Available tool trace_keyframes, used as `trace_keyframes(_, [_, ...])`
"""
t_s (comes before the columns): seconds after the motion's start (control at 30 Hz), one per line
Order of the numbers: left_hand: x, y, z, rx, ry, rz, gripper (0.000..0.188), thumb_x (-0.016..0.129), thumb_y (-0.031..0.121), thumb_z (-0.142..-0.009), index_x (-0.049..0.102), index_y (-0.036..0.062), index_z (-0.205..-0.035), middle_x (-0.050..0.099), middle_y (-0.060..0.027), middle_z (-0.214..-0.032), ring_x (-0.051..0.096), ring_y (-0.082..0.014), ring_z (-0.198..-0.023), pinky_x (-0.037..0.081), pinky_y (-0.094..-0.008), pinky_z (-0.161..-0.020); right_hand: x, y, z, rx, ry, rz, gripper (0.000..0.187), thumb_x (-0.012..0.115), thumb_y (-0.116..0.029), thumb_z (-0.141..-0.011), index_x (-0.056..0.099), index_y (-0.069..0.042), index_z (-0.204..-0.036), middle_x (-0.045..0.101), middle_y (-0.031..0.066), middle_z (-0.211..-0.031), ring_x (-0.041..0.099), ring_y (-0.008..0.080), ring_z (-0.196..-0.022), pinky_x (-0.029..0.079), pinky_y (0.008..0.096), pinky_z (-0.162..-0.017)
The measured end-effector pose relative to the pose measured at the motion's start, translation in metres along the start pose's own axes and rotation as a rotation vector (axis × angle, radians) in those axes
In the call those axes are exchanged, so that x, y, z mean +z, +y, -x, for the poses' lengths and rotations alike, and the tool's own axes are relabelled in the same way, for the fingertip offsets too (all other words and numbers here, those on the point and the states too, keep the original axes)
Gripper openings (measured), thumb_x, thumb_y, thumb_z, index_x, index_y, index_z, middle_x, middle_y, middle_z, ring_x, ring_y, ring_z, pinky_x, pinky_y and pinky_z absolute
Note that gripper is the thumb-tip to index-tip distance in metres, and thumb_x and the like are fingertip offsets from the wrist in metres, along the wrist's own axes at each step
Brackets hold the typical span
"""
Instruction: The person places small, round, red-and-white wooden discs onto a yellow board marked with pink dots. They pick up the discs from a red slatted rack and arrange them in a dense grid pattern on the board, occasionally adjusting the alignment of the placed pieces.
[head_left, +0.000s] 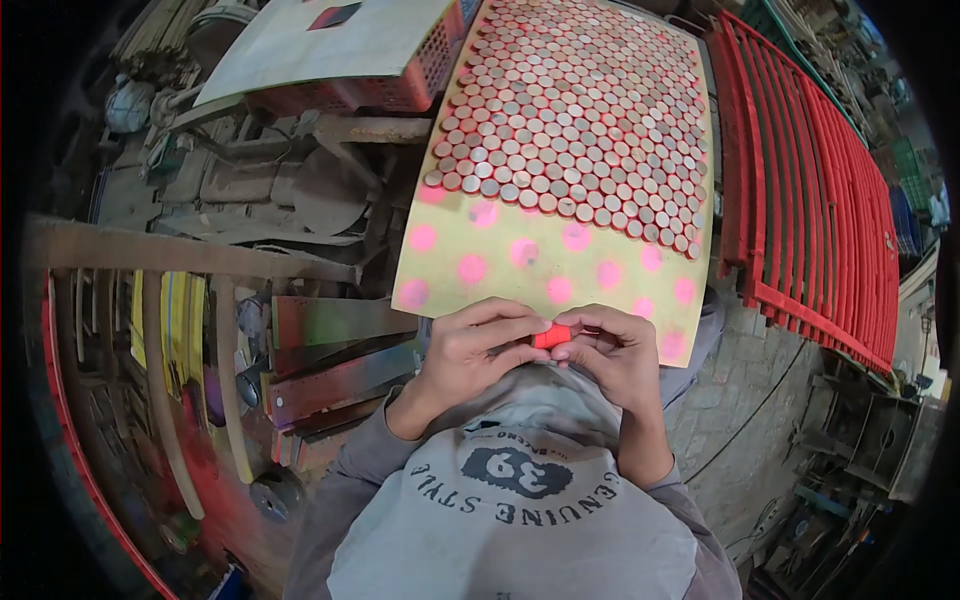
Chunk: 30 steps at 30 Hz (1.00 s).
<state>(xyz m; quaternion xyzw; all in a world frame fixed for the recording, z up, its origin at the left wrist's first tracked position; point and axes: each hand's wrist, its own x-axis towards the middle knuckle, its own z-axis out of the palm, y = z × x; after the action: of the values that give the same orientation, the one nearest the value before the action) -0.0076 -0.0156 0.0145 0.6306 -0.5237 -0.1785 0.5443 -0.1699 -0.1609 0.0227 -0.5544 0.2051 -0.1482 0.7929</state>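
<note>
Close in front of my chest, both hands pinch a small red cylindrical piece (551, 337). My left hand (478, 345) grips its left end between thumb and fingers. At its right end, the thumb and fingertips of my right hand (612, 350) are closed on it. Just beyond my hands lies a pale yellow board (455, 245) marked with pink round spots. Many round pieces with pale tops and red sides (580, 120) stand packed in tight rows over its far part. What the piece's covered ends look like is hidden by my fingers.
A red slatted metal frame (800, 180) stands right of the board. At the far left, a white sheet (310, 50) lies on a red plastic crate (425, 75). Wooden bars (190, 250) and coloured panels (340, 370) crowd the left side. Brick flooring (745, 420) shows at right.
</note>
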Motion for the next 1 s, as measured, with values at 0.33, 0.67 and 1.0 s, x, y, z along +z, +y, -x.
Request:
trace_keyframes(0.33, [-0.008,-0.016,0.029,-0.143,0.171,0.206,0.031,0.085,0.002,-0.077,0.077,-0.0025,-0.107,0.074,-0.0136,-0.099,0.071,-0.0167,-0.082,0.056,-0.0273,-0.073,0.02,-0.001,-0.024,0.125,-0.11,0.094,0.025,0.073,0.009,-0.089,0.072,0.009,-0.114,0.07,0.0124,-0.101,0.069,0.0148,-0.083,0.059,0.0256,-0.069])
trace_keyframes(0.67, [-0.025,-0.025,0.037,-0.277,0.209,0.537,0.029,0.078,-0.007,-0.084,0.074,-0.0032,-0.113,0.072,-0.0143,-0.108,0.071,-0.019,-0.094,0.059,-0.0285,-0.079,0.033,0.009,-0.043,0.146,-0.138,0.029,0.029,0.073,0.008,-0.089,0.07,0.009,-0.118,0.069,0.0117,-0.098,0.07,0.0169,-0.08,0.06,0.0267,-0.072])
trace_keyframes(1.0, [-0.028,-0.036,0.035,-0.163,0.298,0.176,0.031,0.081,-0.005,-0.079,0.075,-0.0014,-0.109,0.071,-0.0146,-0.111,0.072,-0.0211,-0.095,0.062,-0.0307,-0.079,0.056,0.01,-0.056,0.036,-0.078,0.362,0.037,0.08,0.004,-0.084,0.07,0.004,-0.12,0.072,0.0082,-0.105,0.069,0.0128,-0.092,0.059,0.0249,-0.081])
